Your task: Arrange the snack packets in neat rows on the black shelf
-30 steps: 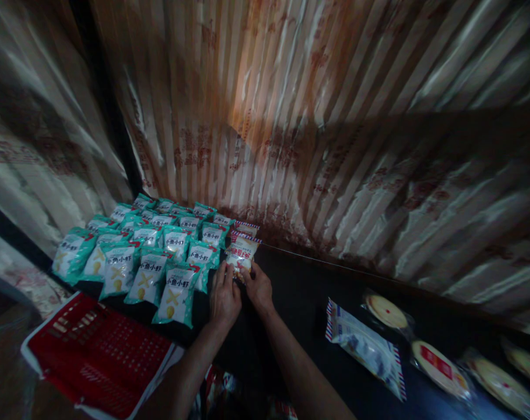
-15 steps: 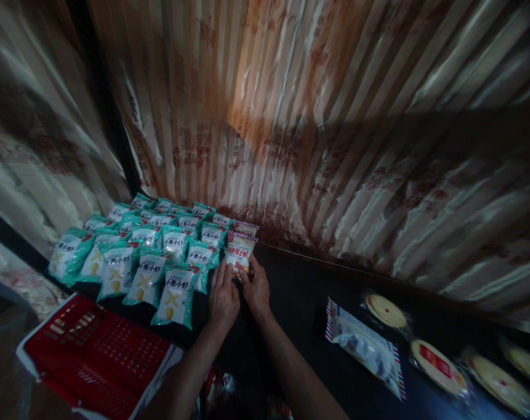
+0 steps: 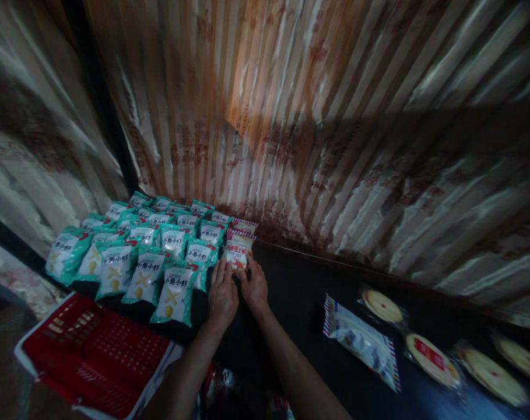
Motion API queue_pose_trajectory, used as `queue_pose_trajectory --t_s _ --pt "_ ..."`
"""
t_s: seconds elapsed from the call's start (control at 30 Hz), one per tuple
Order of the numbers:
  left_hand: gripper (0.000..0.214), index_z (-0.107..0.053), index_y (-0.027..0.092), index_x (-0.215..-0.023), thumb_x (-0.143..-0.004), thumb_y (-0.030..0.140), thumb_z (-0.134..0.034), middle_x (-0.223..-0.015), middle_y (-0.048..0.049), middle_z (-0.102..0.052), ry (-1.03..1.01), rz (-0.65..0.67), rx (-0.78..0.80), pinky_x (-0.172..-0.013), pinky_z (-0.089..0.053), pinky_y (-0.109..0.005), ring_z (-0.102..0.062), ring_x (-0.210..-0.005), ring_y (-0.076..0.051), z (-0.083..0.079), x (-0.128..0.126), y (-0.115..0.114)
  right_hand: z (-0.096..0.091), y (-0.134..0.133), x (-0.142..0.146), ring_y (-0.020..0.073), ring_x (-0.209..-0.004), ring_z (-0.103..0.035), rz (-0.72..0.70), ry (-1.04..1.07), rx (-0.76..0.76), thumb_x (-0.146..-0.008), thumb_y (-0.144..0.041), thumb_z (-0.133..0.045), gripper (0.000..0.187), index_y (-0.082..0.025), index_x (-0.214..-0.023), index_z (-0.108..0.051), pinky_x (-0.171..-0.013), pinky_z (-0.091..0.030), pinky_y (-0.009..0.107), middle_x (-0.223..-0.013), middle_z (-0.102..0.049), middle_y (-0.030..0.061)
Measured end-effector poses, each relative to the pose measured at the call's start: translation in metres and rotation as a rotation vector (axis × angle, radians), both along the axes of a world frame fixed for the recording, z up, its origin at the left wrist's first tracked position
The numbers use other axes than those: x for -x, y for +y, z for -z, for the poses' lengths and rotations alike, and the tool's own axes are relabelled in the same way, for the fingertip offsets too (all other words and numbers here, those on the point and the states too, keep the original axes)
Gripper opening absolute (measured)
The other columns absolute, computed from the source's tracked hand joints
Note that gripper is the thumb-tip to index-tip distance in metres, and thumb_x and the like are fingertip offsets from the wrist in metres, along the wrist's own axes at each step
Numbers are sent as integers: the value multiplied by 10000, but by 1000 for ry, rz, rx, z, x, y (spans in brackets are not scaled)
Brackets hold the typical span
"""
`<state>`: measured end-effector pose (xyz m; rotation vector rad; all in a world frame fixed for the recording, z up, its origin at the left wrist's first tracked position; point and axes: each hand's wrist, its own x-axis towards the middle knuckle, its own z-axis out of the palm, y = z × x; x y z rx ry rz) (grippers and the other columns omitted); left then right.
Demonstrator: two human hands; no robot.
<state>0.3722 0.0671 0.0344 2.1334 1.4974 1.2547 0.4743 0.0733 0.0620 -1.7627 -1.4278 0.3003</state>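
Observation:
Both my hands meet at a small snack bag with a red-and-blue striped top edge, which leans upright on the dark surface. At its lower left corner my left hand has its fingers together against the bag. My right hand grips the lower right side with thumb and fingers. Another bag with the same striped edge stands just behind it, mostly hidden. To the left are rows of teal-and-white snack bags, the closest row lying right beside my left hand.
A larger striped-edge bag lies to the right, near several wrapped round pastries. A red crate or bag with holes sits at the lower left. Corrugated sheeting closes off the back. Dark packages show below my forearms.
The view has shifted slightly. Both hands stay at the same striped-edge snack bag, and its place beside the teal bags looks nearly unchanged.

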Motion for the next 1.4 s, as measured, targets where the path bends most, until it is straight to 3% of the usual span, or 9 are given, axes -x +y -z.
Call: queue_pose_trajectory --t_s 0.3,0.47,0.7,0.83,0.97,1.1,1.27,1.4 --pt "502 -443 92 -1298 -797 93 -407 -1434 -130 -380 47 -5 2 -1090 -318 -448 -286 -1349 -266 -1 -1 0 -3 -25 -1 243 -1141 -507 32 -21 1 -833 -280 -414 463 -59 -1224 -527 -993 -387 393 -1237 -553 184" --pt "497 -449 69 -1287 -792 105 -427 -1429 -150 -380 86 -10 1 -1092 -306 -440 -269 -1355 -275 -3 0 -2 -1 -46 -2 246 -1162 -495 38 -30 20 -824 -254 -423 401 -94 -1152 -590 -986 -403 391 -1236 -550 172" --pt "533 -423 59 -1309 -778 97 -440 -1449 -151 -343 171 -18 30 -1102 -299 -406 -249 -1363 -279 -14 3 -7 -11 -93 -1 247 -1099 -538 38 63 -101 -825 -268 -432 348 -130 -1082 -622 -917 -460 414 -1193 -573 163" --pt "481 -488 64 -1249 -772 84 -437 -1446 -157 -343 149 -49 18 -1099 -306 -430 -264 -1356 -289 -23 4 -18 -20 -128 0 226 -1087 -550 15 74 -156 -848 -256 -412 327 -141 -1072 -621 -932 -452 407 -1147 -605 147" --pt "418 -543 124 -1188 -788 93 -424 -1428 -113 -385 116 -33 -12 -1084 -334 -437 -303 -1341 -268 -23 7 -43 -23 -161 -2 212 -1044 -577 5 68 -191 -858 -242 -402 308 -166 -1045 -636 -927 -455 405 -1097 -639 121" --pt "358 -581 106 -1122 -812 116 -402 -1372 -138 -449 146 8 28 -1051 -381 -411 -389 -1287 -258 -18 10 -77 -16 -189 1 205 -1009 -597 24 82 -208 -859 -242 -403 304 -169 -1034 -640 -908 -470 397 -1051 -661 113" --pt "366 -566 97 -1145 -831 123 -380 -1319 -149 -508 221 128 48 -1055 -373 -434 -382 -1292 -245 -12 14 -128 5 -224 6 205 -969 -614 32 121 -168 -856 -249 -392 315 -150 -1031 -636 -874 -488 386 -1028 -670 126" --pt "402 -510 68 -1214 -849 122 -351 -1353 -162 -473 228 221 31 -1087 -328 -443 -262 -1361 -235 0 18 -175 27 -253 0 219 -952 -621 96 146 -88 -853 -278 -383 331 -146 -1011 -643 -864 -484 399 -1012 -676 132"
